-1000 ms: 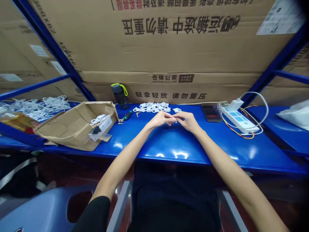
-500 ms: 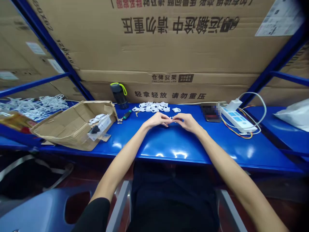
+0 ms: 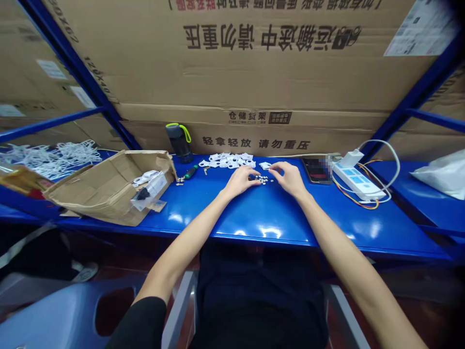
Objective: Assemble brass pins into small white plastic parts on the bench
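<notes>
My left hand (image 3: 241,181) rests at the left edge of a small group of tiny pale pieces (image 3: 262,179) on the blue table, thumb and fingers apart. To their right, my right hand (image 3: 289,177) has its thumb and index finger at a single white plastic part (image 3: 265,166), the fingertips pressed together at its right end. Behind my left hand lies a pile of similar white parts (image 3: 228,160). Whether anything tiny is under my left fingers is hidden.
On the left stand an open cardboard box (image 3: 90,206), a dark bottle (image 3: 180,145) and a green screwdriver (image 3: 191,172). A phone (image 3: 316,170) and a white power strip (image 3: 358,181) with looped cables lie on the right. Tangled white pieces (image 3: 54,160) are far left.
My hands have moved apart from where their fingertips met. My right hand has reached the single white part, and my left thumb and fingers have spread, uncovering the tiny pieces.
</notes>
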The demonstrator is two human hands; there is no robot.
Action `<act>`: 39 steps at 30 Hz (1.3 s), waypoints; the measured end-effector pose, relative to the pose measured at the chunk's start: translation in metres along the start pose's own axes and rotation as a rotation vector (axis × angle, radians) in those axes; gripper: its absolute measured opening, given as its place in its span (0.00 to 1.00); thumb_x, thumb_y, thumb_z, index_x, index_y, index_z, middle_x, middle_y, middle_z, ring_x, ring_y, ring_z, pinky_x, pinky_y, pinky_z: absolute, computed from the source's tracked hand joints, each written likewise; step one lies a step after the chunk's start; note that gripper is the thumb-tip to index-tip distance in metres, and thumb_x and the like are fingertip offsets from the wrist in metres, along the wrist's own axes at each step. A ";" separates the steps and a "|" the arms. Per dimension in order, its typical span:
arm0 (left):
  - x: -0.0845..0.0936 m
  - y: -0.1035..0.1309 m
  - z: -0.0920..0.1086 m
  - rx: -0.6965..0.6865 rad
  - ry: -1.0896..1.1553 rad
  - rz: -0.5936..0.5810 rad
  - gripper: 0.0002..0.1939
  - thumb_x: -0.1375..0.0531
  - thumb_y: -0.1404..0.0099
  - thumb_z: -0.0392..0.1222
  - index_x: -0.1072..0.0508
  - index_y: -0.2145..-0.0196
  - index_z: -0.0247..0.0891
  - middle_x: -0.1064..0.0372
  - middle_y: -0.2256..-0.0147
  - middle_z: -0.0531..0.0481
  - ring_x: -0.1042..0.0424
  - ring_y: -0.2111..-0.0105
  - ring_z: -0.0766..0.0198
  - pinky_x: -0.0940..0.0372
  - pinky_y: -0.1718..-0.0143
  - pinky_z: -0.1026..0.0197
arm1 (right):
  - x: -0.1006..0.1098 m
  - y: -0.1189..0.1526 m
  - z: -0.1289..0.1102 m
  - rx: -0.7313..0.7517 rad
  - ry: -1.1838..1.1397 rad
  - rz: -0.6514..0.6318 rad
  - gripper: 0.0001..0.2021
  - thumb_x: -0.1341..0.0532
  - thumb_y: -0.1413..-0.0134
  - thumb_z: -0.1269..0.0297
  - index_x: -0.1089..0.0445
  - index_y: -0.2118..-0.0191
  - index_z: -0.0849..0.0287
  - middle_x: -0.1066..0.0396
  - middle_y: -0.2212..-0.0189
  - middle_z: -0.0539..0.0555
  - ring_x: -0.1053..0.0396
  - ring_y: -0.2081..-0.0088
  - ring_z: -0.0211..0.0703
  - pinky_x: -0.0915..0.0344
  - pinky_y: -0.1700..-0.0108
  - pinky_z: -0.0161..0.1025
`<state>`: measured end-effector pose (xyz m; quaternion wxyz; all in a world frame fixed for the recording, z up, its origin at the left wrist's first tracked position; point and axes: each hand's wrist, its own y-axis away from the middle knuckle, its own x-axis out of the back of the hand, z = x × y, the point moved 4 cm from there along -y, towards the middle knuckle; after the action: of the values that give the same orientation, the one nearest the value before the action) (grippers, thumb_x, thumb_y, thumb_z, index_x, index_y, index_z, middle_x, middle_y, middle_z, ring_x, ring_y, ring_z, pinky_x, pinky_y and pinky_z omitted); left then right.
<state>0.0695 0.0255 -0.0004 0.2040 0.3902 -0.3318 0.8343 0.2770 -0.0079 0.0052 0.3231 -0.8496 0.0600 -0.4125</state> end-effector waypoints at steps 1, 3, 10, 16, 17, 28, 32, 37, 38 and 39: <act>0.006 0.000 -0.004 0.004 -0.012 0.038 0.15 0.31 0.32 0.47 0.16 0.52 0.38 0.20 0.55 0.43 0.26 0.50 0.49 0.34 0.43 0.49 | -0.001 0.001 -0.002 0.005 0.000 -0.002 0.11 0.40 0.32 0.56 0.22 0.58 0.55 0.19 0.58 0.57 0.25 0.60 0.51 0.30 0.51 0.47; 0.021 0.003 -0.016 0.057 -0.020 0.126 0.11 0.35 0.28 0.46 0.16 0.56 0.38 0.20 0.55 0.44 0.25 0.52 0.51 0.35 0.43 0.49 | -0.006 0.002 -0.009 0.029 -0.007 -0.028 0.11 0.39 0.32 0.56 0.22 0.58 0.55 0.20 0.59 0.57 0.25 0.60 0.51 0.30 0.51 0.47; 0.039 0.011 -0.051 0.227 -0.016 0.177 0.16 0.42 0.24 0.48 0.17 0.57 0.38 0.19 0.55 0.43 0.24 0.56 0.52 0.32 0.46 0.50 | -0.055 -0.001 -0.049 0.181 0.117 -0.215 0.09 0.40 0.31 0.63 0.21 0.55 0.54 0.20 0.56 0.58 0.26 0.53 0.54 0.33 0.46 0.50; 0.020 0.014 -0.035 0.117 -0.126 0.119 0.17 0.48 0.21 0.46 0.22 0.51 0.37 0.24 0.50 0.41 0.28 0.45 0.51 0.38 0.37 0.47 | -0.056 -0.006 -0.044 0.200 0.177 -0.207 0.17 0.46 0.29 0.69 0.22 0.46 0.55 0.21 0.51 0.60 0.28 0.48 0.55 0.34 0.46 0.50; 0.017 0.016 -0.032 0.111 -0.148 0.113 0.17 0.47 0.21 0.48 0.23 0.49 0.37 0.25 0.49 0.40 0.29 0.44 0.50 0.39 0.37 0.47 | -0.047 -0.007 -0.035 0.151 0.164 -0.161 0.18 0.47 0.30 0.70 0.22 0.46 0.55 0.21 0.51 0.60 0.28 0.48 0.55 0.34 0.45 0.49; -0.004 0.016 -0.025 0.102 -0.288 -0.015 0.18 0.46 0.22 0.52 0.26 0.47 0.37 0.31 0.47 0.37 0.32 0.45 0.45 0.37 0.43 0.44 | 0.007 0.015 0.049 -0.279 0.012 -0.339 0.08 0.31 0.45 0.61 0.27 0.61 0.55 0.24 0.72 0.49 0.27 0.71 0.44 0.34 0.68 0.37; -0.005 0.012 -0.030 0.066 -0.258 -0.027 0.16 0.45 0.22 0.50 0.25 0.47 0.39 0.32 0.49 0.39 0.32 0.46 0.47 0.37 0.42 0.45 | 0.003 0.014 0.038 -0.211 -0.105 -0.352 0.06 0.32 0.47 0.67 0.28 0.64 0.55 0.23 0.71 0.48 0.26 0.69 0.42 0.31 0.64 0.37; -0.001 0.008 -0.042 0.076 -0.227 -0.005 0.15 0.45 0.22 0.48 0.23 0.49 0.40 0.32 0.52 0.41 0.31 0.51 0.52 0.36 0.44 0.49 | -0.008 0.009 0.024 -0.181 -0.132 -0.291 0.03 0.34 0.43 0.64 0.27 0.65 0.56 0.22 0.69 0.50 0.26 0.68 0.43 0.31 0.62 0.39; 0.000 0.008 -0.044 0.087 -0.229 0.000 0.15 0.46 0.22 0.47 0.23 0.49 0.40 0.32 0.52 0.42 0.31 0.51 0.52 0.35 0.45 0.50 | -0.010 0.008 0.021 -0.169 -0.124 -0.275 0.04 0.35 0.41 0.62 0.26 0.64 0.56 0.22 0.68 0.51 0.27 0.67 0.43 0.31 0.61 0.40; 0.001 0.008 -0.046 0.098 -0.234 0.004 0.15 0.46 0.22 0.47 0.22 0.50 0.40 0.32 0.53 0.42 0.31 0.52 0.53 0.35 0.45 0.50 | -0.010 0.008 0.019 -0.152 -0.105 -0.253 0.06 0.36 0.39 0.60 0.26 0.63 0.56 0.22 0.67 0.52 0.27 0.67 0.44 0.30 0.60 0.41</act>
<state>0.0400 0.0527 -0.0246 0.1427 0.4936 -0.3128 0.7989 0.2858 -0.0011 -0.0154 0.2062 -0.8929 -0.0334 -0.3990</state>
